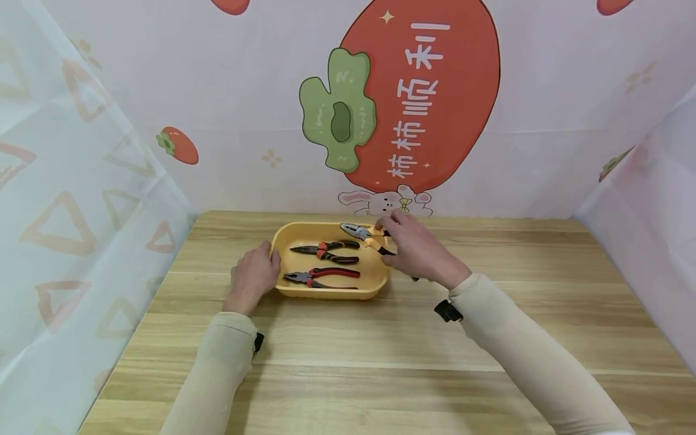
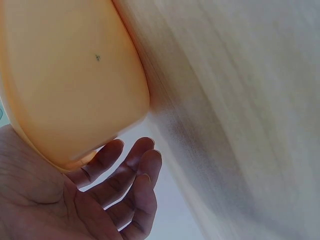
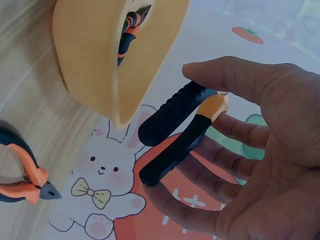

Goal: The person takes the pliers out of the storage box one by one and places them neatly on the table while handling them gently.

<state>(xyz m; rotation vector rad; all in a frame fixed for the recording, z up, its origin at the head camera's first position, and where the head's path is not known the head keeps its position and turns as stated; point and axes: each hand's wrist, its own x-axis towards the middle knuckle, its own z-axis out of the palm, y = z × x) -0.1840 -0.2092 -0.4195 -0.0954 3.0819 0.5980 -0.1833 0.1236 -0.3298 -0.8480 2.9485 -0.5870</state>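
A yellow plastic tray (image 1: pixel 326 294) stands on the table. My left hand (image 1: pixel 254 273) grips its left end, thumb at the rim; in the left wrist view the fingers (image 2: pixel 142 165) curl beside the tray's outer wall. Over the tray's right end, my right hand (image 1: pixel 415 249) holds combination pliers (image 1: pixel 356 231) by their black-and-yellow handles (image 3: pixel 175 135), thumb on one handle and fingers along the other. Their silver head points left over the tray. Inside lie long-nose pliers (image 1: pixel 321 248) with black-and-orange handles and, nearer me, pliers with red-and-black handles (image 1: pixel 334 272).
Another pair of pliers (image 3: pixel 32 175), with orange-and-black handles, lies on the table just right of the tray, mostly behind my right hand in the head view. The wooden table (image 1: pixel 348 362) meets a printed backdrop (image 1: pixel 244 90) along its far edge.
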